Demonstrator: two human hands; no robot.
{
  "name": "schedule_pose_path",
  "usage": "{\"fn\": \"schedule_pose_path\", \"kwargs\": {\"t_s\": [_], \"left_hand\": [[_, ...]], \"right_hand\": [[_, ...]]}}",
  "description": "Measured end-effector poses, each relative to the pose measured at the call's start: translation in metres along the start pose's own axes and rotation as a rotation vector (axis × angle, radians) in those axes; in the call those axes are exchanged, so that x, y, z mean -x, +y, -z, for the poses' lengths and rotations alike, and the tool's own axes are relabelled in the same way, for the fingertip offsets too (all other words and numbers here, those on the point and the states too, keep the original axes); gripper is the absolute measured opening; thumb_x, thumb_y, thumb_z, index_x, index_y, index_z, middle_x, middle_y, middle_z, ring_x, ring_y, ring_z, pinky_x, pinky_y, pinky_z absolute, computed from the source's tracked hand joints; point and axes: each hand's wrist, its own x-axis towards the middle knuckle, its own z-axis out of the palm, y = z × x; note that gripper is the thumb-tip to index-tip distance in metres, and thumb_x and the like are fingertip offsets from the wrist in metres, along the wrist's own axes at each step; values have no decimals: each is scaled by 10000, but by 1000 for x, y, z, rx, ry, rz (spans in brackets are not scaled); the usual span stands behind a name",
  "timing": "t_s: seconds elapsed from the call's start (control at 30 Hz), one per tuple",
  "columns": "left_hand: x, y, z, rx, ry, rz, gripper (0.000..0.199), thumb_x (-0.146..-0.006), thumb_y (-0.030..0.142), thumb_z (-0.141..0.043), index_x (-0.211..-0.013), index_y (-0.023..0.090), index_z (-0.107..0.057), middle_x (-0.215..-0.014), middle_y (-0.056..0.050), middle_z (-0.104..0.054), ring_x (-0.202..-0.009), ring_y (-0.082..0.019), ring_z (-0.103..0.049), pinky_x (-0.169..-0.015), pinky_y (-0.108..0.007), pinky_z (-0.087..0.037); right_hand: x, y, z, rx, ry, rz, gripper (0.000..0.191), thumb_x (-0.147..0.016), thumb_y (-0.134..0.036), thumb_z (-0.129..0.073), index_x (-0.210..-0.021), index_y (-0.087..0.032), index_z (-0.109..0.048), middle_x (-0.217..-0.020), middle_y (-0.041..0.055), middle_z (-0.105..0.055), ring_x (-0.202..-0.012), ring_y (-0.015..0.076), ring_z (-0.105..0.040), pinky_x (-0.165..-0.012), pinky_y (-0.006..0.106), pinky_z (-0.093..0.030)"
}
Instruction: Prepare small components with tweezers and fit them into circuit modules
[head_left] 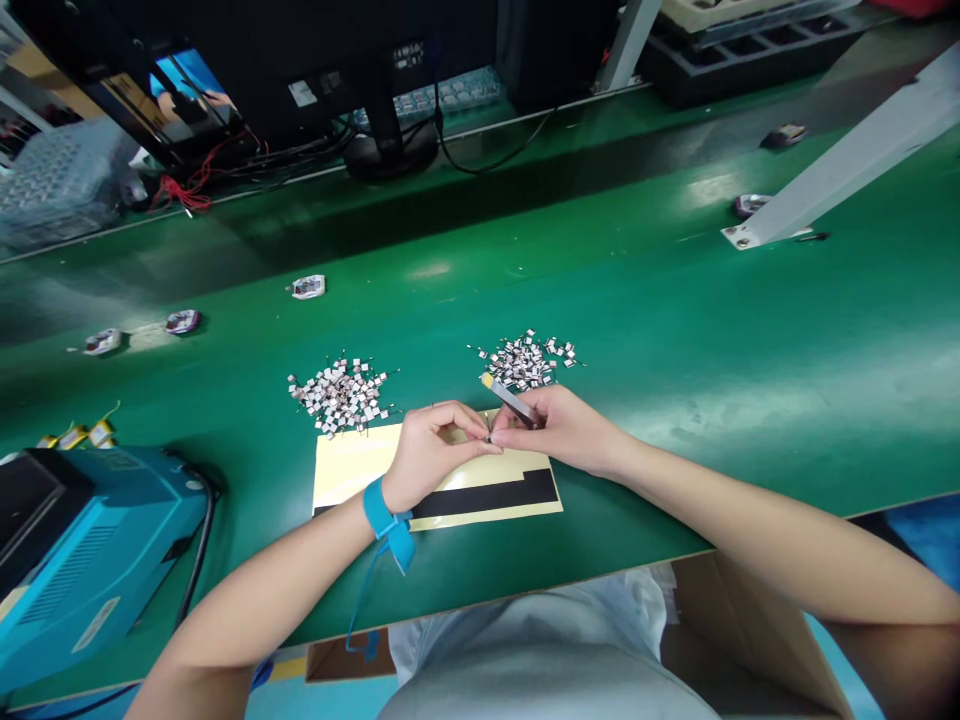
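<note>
Green bench matting (750,420) carries two loose heaps of tiny wired parts, the left heap (341,395) and the right heap (525,360), both large. Below them lies a pale backing sheet (360,470) with a black strip (487,497). The hands sit close together above it: the right hand (562,430) pinches steel tweezers (511,400), their tips at the left hand (439,455), which wears a blue wrist strap (382,510). Whatever they hold is too small to tell.

The left hand (439,458) and right hand (561,430) meet just beyond the desk's (750,400) near edge, their fingers curled inward and pinching close together. The bare left forearm (262,590) angles in from the lower left, the bare right forearm (750,530) from the right.
</note>
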Motion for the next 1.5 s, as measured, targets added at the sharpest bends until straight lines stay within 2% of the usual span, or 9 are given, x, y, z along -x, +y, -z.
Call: {"fn": "schedule_pose_path", "kwargs": {"t_s": [0.27, 0.7, 0.97, 1.03, 1.13, 1.23, 1.33, 1.4, 1.5], "left_hand": [[-2, -1, -1, 96, -34, -7, 217, -535, 227, -766, -567, 132, -573, -638, -31, -618, -627, -134, -587, -609, -253, -479], [-2, -2, 0, 179, -40, -7, 218, -557, 218, -752, -581, 140, -550, -661, -20, -611, -636, -119, -584, -613, -247, -487], [-1, 4, -1, -170, -38, -210, 148, -654, 246, -687, -648, 155, -571, -698, -34, -626, -685, -135, -593, -648, -248, -469], [-7, 10, 6, -313, -105, -261, 141, -680, 237, -666, -768, 160, -586, -782, -44, -639, -753, -145, -599, -687, -248, -469], [-20, 19, 35, -630, -178, -297, 130, -787, 165, -521, -894, 174, -594, -932, -56, -638, -874, -161, -592, -769, -267, -457], [-34, 23, 72, -956, -119, -204, 234, -805, 98, -416, -895, 181, -616, -992, -55, -634, -915, -199, -590, -783, -307, -451], [-41, 17, 97, -1192, -109, -70, 210, -751, 145, -523, -938, 173, -614, -963, -67, -652, -861, -245, -607, -712, -319, -462], [-42, 10, 100, -1271, -122, -31, 231, -724, 150, -561, -948, 179, -612, -920, -65, -665, -803, -245, -620, -658, -302, -460], [-41, 2, 94, -1344, -108, 15, 223, -746, 114, -507, -929, 182, -615, -842, -65, -673, -744, -236, -622, -604, -286, -444]], "right_hand": [[3, -6, 1, 75, -6, 7, 199, -709, -308, -562, -692, -112, -590, -508, -56, -321, -480, 62, -253, -450, 213, -165], [5, -7, 1, -60, 16, 11, 196, -690, -315, -586, -653, -124, -559, -533, -45, -393, -499, 63, -301, -478, 210, -203], [2, -1, -6, -67, 156, -7, 310, -606, -393, -664, -671, -141, -495, -521, -64, -350, -488, 65, -304, -459, 200, -211], [2, -1, -1, -20, 208, 18, 300, -620, -392, -651, -665, -144, -489, -520, -62, -347, -484, 67, -305, -458, 202, -219], [2, -4, 18, 203, 332, 72, 234, -648, -345, -623, -688, -146, -505, -490, -72, -319, -448, 62, -274, -449, 206, -213], [3, -6, 39, 448, 405, 97, 209, -656, -323, -613, -740, -156, -519, -464, -85, -278, -423, 62, -257, -448, 206, -212], [4, -5, 47, 524, 415, 103, 214, -677, -350, -592, -750, -162, -518, -471, -79, -278, -429, 69, -273, -448, 205, -222], [4, -3, 45, 547, 412, 124, 204, -694, -357, -571, -727, -162, -518, -475, -74, -279, -431, 71, -275, -448, 205, -230], [4, -2, 38, 589, 383, 152, 180, -708, -341, -547, -694, -162, -523, -478, -67, -284, -433, 73, -275, -449, 206, -240]]}}
